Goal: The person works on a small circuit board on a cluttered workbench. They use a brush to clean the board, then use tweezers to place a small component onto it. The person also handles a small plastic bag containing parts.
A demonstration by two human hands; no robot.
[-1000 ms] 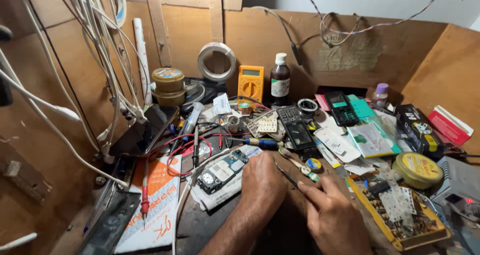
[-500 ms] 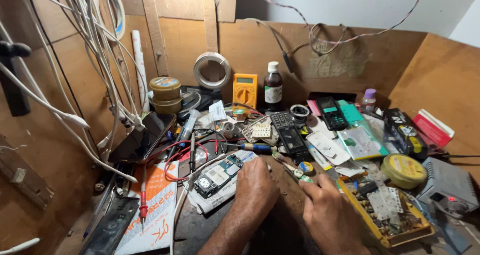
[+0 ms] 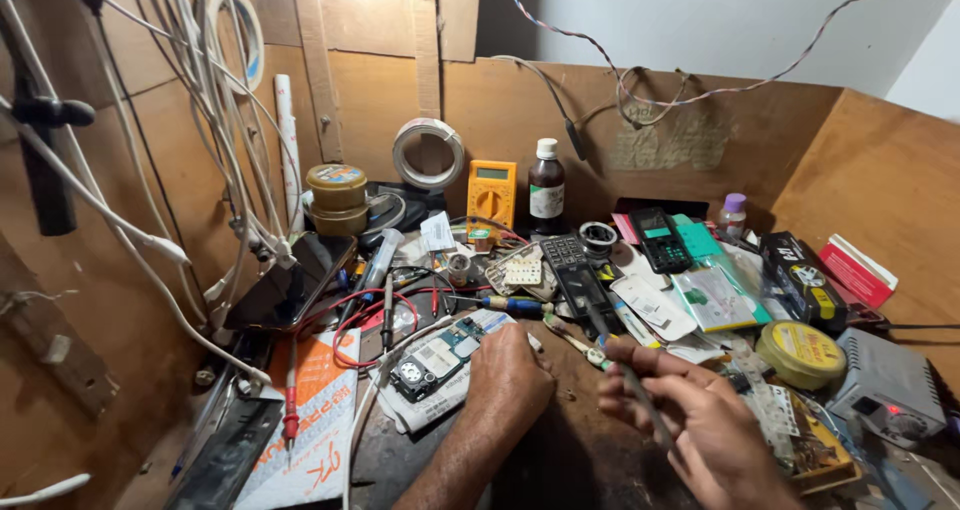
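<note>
**A small board is being worked on at a messy bench**

A thin dark metal tool (image 3: 632, 390) is being gripped by the right hand (image 3: 700, 425), fingers closed narrowly around it. The left hand (image 3: 510, 375) is being rested, loosely curled, just beside a small green circuit board (image 3: 432, 358) lying on white paper. The board is lying bare and is not being touched by the tool yet. A yellow meter (image 3: 491, 192) and brown bottle (image 3: 546, 185) are standing behind.
</note>
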